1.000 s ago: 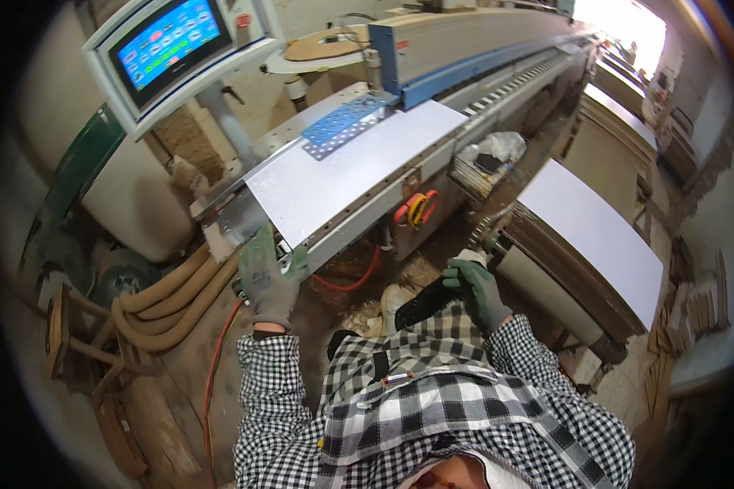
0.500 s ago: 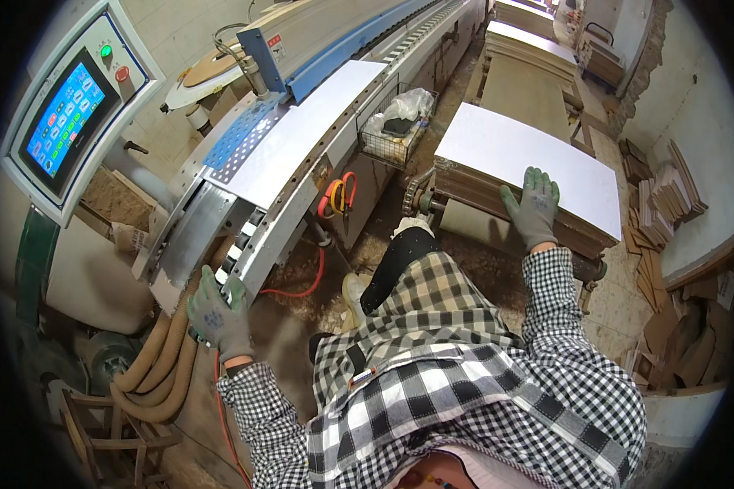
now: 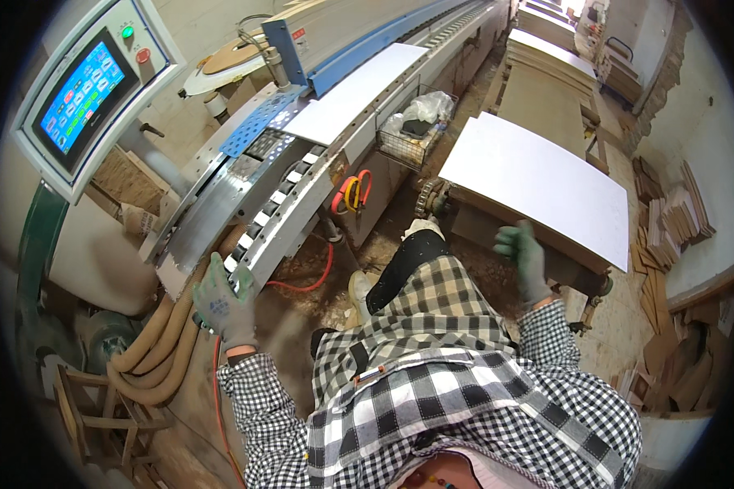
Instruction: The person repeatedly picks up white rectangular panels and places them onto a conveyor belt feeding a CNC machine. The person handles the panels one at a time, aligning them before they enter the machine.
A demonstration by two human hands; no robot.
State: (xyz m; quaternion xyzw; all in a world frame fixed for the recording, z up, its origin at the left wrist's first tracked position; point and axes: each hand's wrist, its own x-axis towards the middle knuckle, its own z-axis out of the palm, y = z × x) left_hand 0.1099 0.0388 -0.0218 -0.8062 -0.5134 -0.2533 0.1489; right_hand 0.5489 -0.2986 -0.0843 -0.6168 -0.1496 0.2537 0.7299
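Note:
My left hand [image 3: 225,308], in a grey and green work glove, is beside the near end of a machine rail with black and white rollers [image 3: 261,222]. Its fingers are spread and it holds nothing. My right hand [image 3: 525,259], gloved alike, is just off the near edge of a white board [image 3: 538,183] on top of a stack. Its fingers are curled in, with nothing visible in them. The top board sits slightly askew over the stack. A second white panel [image 3: 355,94] lies on the machine bed, partly beside the blue perforated plate [image 3: 257,126].
At left stands a control screen [image 3: 81,102] with green and red buttons. A wire basket [image 3: 408,134] and orange-handled scissors [image 3: 352,194] hang on the machine's side. Brown hoses [image 3: 159,367] and a wooden stool [image 3: 110,420] are lower left. Offcuts [image 3: 677,216] lean along the right wall.
The panel on the machine has moved away from me along the bed. My right hand has left the top board's surface and curled. That board has shifted toward me; my left hand barely moved.

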